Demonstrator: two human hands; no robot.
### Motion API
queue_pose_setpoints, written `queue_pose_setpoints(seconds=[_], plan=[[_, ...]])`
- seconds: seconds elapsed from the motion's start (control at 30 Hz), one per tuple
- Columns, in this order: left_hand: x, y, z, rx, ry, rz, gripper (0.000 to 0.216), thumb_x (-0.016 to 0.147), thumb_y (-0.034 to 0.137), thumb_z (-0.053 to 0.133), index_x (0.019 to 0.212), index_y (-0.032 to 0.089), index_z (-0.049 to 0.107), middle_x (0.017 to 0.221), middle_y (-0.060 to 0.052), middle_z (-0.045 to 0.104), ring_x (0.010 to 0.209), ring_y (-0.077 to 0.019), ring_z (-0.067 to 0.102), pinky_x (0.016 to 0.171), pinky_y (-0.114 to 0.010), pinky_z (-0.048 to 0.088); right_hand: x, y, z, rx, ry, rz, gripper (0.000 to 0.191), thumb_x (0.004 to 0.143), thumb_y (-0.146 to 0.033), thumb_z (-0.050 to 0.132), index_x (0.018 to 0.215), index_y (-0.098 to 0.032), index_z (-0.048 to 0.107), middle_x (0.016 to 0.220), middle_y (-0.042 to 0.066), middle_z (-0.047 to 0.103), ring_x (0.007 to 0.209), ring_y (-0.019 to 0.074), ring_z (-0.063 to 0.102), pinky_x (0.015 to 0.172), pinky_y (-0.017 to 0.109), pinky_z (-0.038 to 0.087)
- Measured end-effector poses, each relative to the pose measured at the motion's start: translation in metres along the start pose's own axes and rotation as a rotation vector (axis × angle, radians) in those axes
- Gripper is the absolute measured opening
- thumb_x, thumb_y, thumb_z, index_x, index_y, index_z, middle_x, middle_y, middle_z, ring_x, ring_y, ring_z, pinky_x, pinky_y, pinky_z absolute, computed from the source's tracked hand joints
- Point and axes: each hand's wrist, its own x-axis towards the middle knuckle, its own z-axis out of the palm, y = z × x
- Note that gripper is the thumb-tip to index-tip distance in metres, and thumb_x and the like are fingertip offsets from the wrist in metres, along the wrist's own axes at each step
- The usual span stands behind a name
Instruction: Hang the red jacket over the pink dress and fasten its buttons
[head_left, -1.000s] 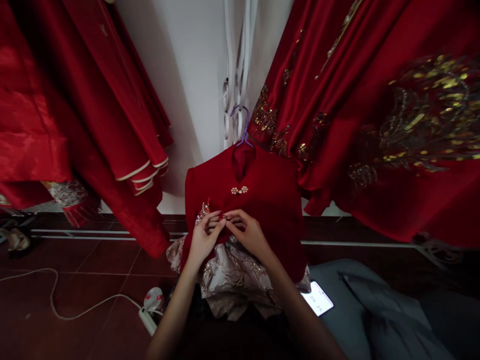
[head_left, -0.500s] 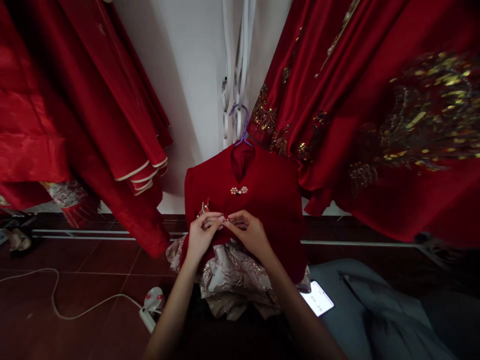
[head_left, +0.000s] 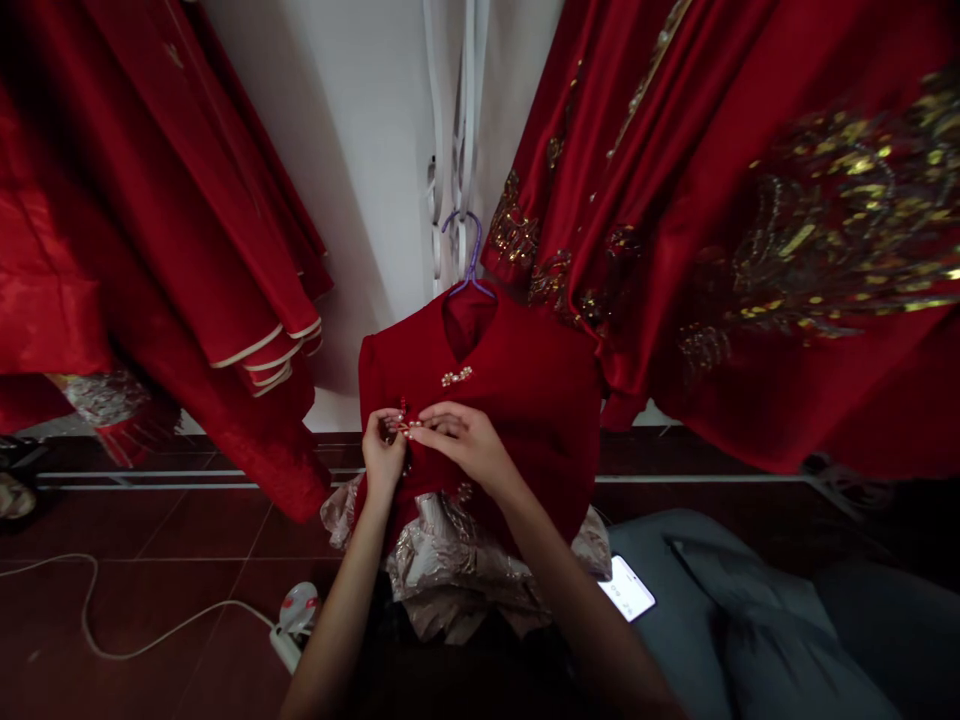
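Note:
A small red dress (head_left: 525,390) hangs on a purple hanger (head_left: 466,250) against the white wall, with a pale gold skirt (head_left: 450,570) below it. A pearl clasp (head_left: 456,376) is fastened under the collar. My left hand (head_left: 384,455) and my right hand (head_left: 461,440) meet at the dress's left chest, fingers pinched on a second beaded clasp (head_left: 403,420) at the flap's edge.
Long red gowns hang left (head_left: 187,260) and right (head_left: 735,230), the right one with gold embroidery. On the dark tiled floor lie a white power strip with its cord (head_left: 289,625), a lit phone (head_left: 627,588) and grey fabric (head_left: 750,620).
Both hands have shifted left from the dress's middle to the beaded clasp at its left chest. The view has drifted slightly, so everything sits a little further left.

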Motion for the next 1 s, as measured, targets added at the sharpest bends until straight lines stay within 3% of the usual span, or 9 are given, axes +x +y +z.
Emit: queue_pose_setpoints(seconds=[0.13,0.23,0.47,0.77,1.0], plan=[[0.000,0.001,-0.001,-0.031,0.014,-0.019,0.022,0.071,0.027,0.061,0.090,0.016,0.057,0.086,-0.004,0.063,0.080,-0.0144,0.062,0.078,-0.029,0.050,0.021,0.034,0.013,-0.295,0.182,-0.096,0.020,0.071,-0.032,0.064,0.085,-0.017,0.064,0.079,0.004,0.069,0.055,0.0103,0.056,0.057,0.024,0.046],[-0.001,0.003,-0.004,-0.046,0.036,-0.013,0.024,0.073,0.034,0.062,0.087,0.015,0.061,0.086,-0.005,0.066,0.082,-0.0156,0.064,0.081,-0.030,0.051,0.026,0.046,0.017,-0.386,0.236,-0.116,0.018,0.075,-0.030,0.059,0.088,-0.018,0.063,0.081,0.003,0.069,0.056,0.0106,0.057,0.060,0.024,0.046],[-0.007,0.012,-0.010,-0.108,-0.042,-0.025,0.038,0.072,0.033,0.066,0.105,0.015,0.063,0.108,-0.010,0.066,0.096,-0.0188,0.064,0.091,-0.035,0.050,0.023,0.045,0.015,-0.429,0.218,-0.155,0.016,0.076,-0.029,0.059,0.089,-0.019,0.063,0.082,0.002,0.069,0.057,0.0107,0.056,0.062,0.024,0.046],[-0.007,0.018,-0.012,-0.082,0.014,-0.030,0.034,0.071,0.033,0.068,0.098,0.014,0.067,0.099,-0.009,0.070,0.091,-0.0191,0.066,0.088,-0.035,0.052,0.020,0.045,0.021,-0.456,0.304,-0.159,0.018,0.078,-0.031,0.057,0.090,-0.020,0.063,0.083,0.002,0.068,0.057,0.0120,0.055,0.064,0.026,0.046],[-0.007,0.017,-0.017,0.065,-0.002,0.027,0.026,0.072,0.031,0.066,0.093,0.017,0.070,0.092,-0.006,0.071,0.083,-0.0176,0.066,0.084,-0.033,0.052,0.019,0.044,0.022,-0.526,0.318,-0.176,0.016,0.079,-0.028,0.056,0.092,-0.021,0.063,0.086,0.002,0.066,0.062,0.0130,0.055,0.069,0.027,0.046]])
